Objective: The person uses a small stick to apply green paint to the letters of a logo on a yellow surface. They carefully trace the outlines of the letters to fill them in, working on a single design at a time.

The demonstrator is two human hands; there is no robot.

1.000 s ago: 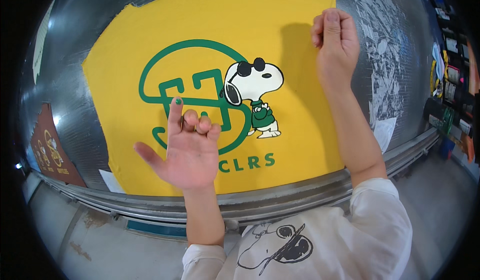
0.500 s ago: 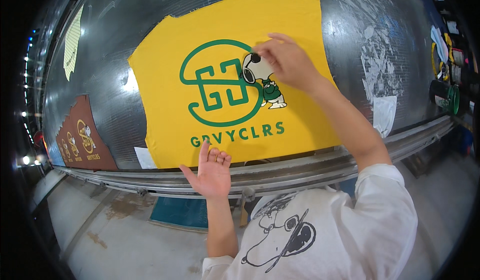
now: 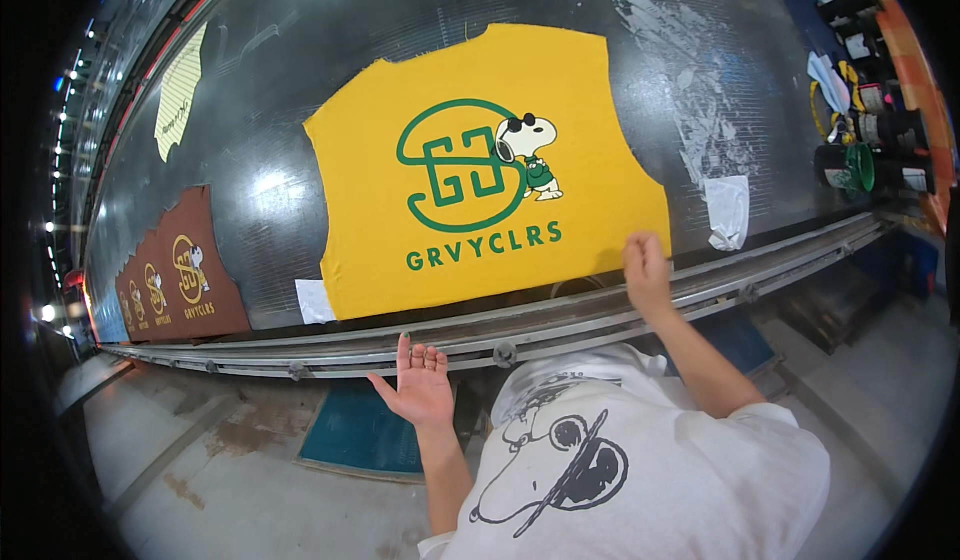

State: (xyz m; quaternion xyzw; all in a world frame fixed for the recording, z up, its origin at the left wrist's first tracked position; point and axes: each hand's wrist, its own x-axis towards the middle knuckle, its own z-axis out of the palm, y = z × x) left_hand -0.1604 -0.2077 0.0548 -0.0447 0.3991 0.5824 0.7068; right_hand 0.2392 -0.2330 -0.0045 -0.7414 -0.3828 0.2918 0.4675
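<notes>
A yellow fabric panel, cut like a garment piece, lies flat on the dark table. It carries a green monogram print, a white cartoon dog in sunglasses and a row of green letters. My right hand is at the panel's lower right corner, its fingers curled together; whether cloth is pinched in them is hidden. Below the panel's near edge, my left hand hangs in front of the metal rail, palm up. Its thumb and index finger stretch out, the other fingers bend slightly, and nothing lies in it.
Metal rails run along the near side of the table. Brown printed fabric lies to the left, with a pale yellow scrap beyond it. White patches stick near the panel. Dark cans stand at the right.
My right hand has drawn back from over the dog print to the panel's near right corner, uncovering the print. My left hand stays palm up and no longer overlaps the panel in view.
</notes>
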